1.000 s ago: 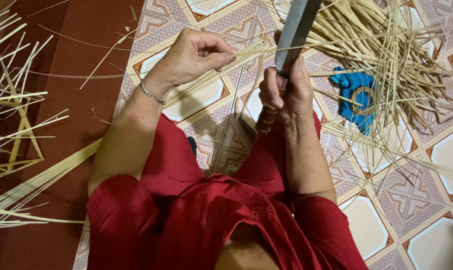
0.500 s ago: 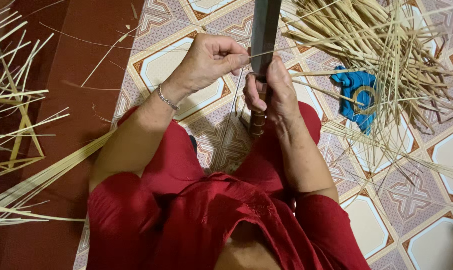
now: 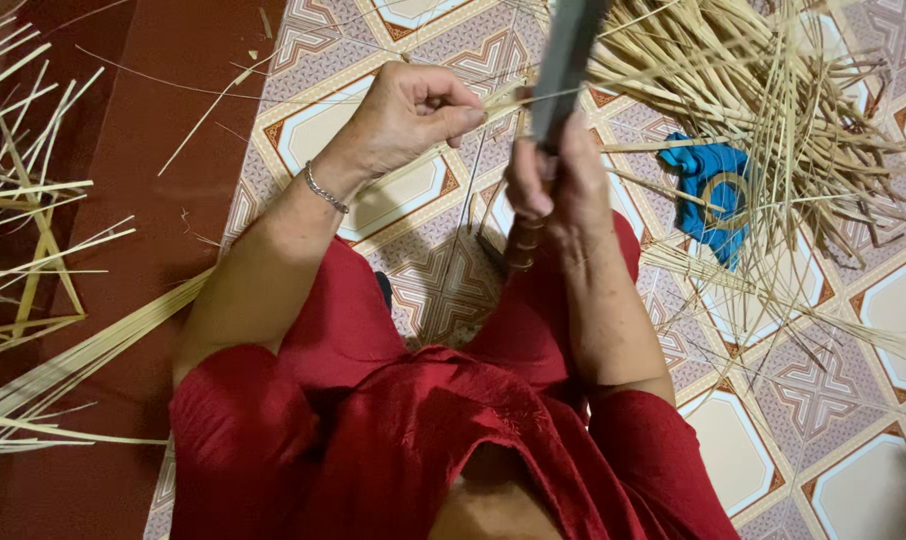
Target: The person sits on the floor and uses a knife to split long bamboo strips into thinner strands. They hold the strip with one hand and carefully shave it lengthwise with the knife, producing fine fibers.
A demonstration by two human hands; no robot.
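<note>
My right hand (image 3: 563,185) grips the handle of a long knife with a dark grey blade (image 3: 565,60) that points up and away from me. My left hand (image 3: 413,110) pinches one end of a thin pale bamboo strip (image 3: 613,78), which runs across the blade toward the right. The two hands are close together above my lap. I sit on the floor in red clothes, with a thin bracelet on my left wrist.
A big loose pile of pale bamboo strips (image 3: 773,110) lies on the patterned tiles at upper right, partly over a blue cloth (image 3: 718,190). More strips and a bent frame (image 3: 33,260) lie on the dark red floor at left.
Both hands and the knife have shifted left and drawn closer together. The blade now stands more upright, and the left hand has pulled the strip up against it.
</note>
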